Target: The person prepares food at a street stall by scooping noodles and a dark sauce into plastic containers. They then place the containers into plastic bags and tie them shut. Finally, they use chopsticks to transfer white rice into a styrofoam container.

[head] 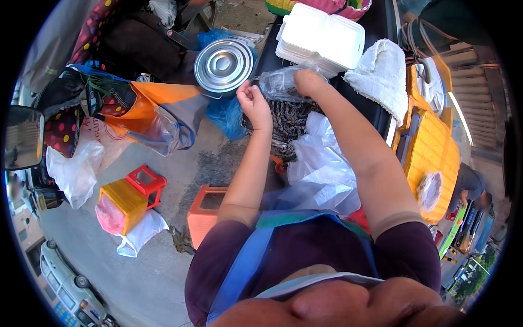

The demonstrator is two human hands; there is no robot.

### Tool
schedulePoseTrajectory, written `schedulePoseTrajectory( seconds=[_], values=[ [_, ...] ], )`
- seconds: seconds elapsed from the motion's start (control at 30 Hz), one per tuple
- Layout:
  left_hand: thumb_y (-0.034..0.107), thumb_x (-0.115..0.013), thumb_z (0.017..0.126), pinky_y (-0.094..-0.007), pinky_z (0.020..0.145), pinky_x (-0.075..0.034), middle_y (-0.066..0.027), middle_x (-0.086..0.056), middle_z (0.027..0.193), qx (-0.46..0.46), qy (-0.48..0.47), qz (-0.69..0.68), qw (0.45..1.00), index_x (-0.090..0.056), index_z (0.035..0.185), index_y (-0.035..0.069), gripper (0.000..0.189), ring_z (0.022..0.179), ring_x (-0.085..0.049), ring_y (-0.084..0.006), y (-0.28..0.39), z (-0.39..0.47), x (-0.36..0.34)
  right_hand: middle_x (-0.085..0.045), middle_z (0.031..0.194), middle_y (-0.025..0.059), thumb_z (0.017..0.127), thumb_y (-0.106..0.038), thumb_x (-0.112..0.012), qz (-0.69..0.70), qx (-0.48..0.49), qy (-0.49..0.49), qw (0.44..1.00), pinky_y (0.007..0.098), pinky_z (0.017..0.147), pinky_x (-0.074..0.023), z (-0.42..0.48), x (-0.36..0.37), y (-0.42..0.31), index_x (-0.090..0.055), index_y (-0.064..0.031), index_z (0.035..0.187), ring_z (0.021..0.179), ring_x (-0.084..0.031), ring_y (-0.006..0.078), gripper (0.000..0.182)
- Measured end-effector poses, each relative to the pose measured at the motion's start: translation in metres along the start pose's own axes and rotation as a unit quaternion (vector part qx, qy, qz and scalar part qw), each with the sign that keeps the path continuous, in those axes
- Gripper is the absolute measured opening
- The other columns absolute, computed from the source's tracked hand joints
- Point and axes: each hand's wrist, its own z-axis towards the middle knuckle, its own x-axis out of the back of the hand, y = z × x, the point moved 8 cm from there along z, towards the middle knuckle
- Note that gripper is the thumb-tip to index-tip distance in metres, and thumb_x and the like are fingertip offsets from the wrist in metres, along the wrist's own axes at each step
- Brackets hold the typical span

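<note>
My right hand (310, 83) is curled at a crumpled clear plastic bag (280, 83), just below a stack of white foam takeaway boxes (320, 36). My left hand (254, 104) is raised beside that bag, its fingers bent near the rim of a round metal pot lid (223, 65). Whether anything thin is between those fingers is unclear. Under the hands lies a dark patterned braided mat or cloth (286, 122). Thin white plastic bags (322, 163) hang between my forearms. A blue plastic bag (226, 116) sits below the lid.
A white towel (382, 73) lies right of the boxes. Yellow-wrapped boxes (433, 159) stand at the right. Left are an orange and grey bag (163, 110), a red stool (147, 184), a yellow container (124, 198) and a vehicle mirror (24, 137). A person (470, 184) bends at far right.
</note>
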Motion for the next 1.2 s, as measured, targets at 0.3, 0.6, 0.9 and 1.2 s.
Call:
schedulePoseTrajectory(
  seconds=[0.3, 0.6, 0.9, 1.2],
  values=[
    [0.013, -0.056, 0.096, -0.0190, 0.052, -0.041, 0.0014, -0.055, 0.073, 0.086, -0.139, 0.027, 0.986, -0.059, 0.099, 0.004, 0.011, 0.059, -0.047, -0.0045, -0.012, -0.060, -0.017, -0.070, 0.094, 0.0199, 0.071, -0.020, -0.074, 0.008, -0.005, 0.003, 1.000, 0.0377, 0.081, -0.0551, -0.003, 0.023, 0.006, -0.073, -0.0008, 0.089, 0.089, -0.069, 0.0313, 0.027],
    [0.009, -0.051, 0.098, -0.0199, 0.057, -0.042, -0.0003, -0.053, 0.076, 0.004, -0.166, 0.002, 0.986, -0.053, 0.111, 0.003, 0.015, 0.064, -0.047, -0.0058, 0.079, -0.077, -0.010, -0.071, 0.097, 0.0155, 0.071, -0.006, -0.073, -0.062, 0.053, -0.083, 0.993, 0.0502, 0.076, -0.0527, -0.118, 0.160, -0.036, -0.074, -0.0022, 0.097, 0.087, -0.068, 0.0333, 0.027],
    [-0.002, -0.062, 0.086, -0.0281, 0.080, -0.046, -0.0058, -0.059, 0.090, -0.300, -0.467, -0.029, 0.832, -0.057, 0.110, 0.001, 0.025, 0.084, -0.056, -0.0159, 0.246, -0.172, -0.130, -0.066, 0.072, 0.0073, 0.094, -0.039, -0.057, 0.147, 0.061, 0.213, 0.964, 0.0299, 0.053, -0.0527, -0.534, 0.331, 0.132, -0.065, -0.0047, 0.084, 0.063, -0.067, 0.0177, 0.037],
    [0.021, -0.070, 0.082, -0.0374, 0.076, -0.049, -0.0119, -0.061, 0.095, -0.460, -0.723, 0.255, 0.448, -0.060, 0.105, 0.004, 0.031, 0.082, -0.060, -0.0265, 0.140, -0.449, -0.292, -0.066, 0.074, 0.0152, 0.075, -0.013, -0.070, 0.144, -0.318, 0.182, 0.919, 0.0363, 0.066, -0.0504, -0.616, 0.081, 0.294, -0.067, -0.0006, 0.081, 0.071, -0.065, 0.0278, 0.014]
  ],
)
